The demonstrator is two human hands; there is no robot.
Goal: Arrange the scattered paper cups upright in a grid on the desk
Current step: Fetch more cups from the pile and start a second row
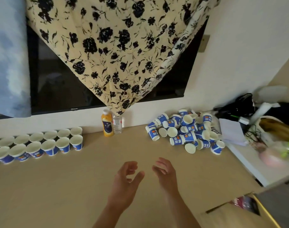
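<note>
I read the left forearm (106, 214) and right forearm (178, 209) coming in bare from 6 o'clock. The left hand (124, 183) has its palm turned toward 3 o'clock, fingers loosely curled, thumb pointing to 1 o'clock, holding nothing. The right hand (166, 174) is just beside it at 3 o'clock, palm facing the left, fingers loosely bent, holding nothing. The hands are not touching. The right forearm is blurred.

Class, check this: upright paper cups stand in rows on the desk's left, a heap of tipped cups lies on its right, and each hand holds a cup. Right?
Not quite. In the head view the left hand and right hand hold nothing above the desk. The rows of upright paper cups on the left and the heap of tipped cups on the right are as stated.
</note>
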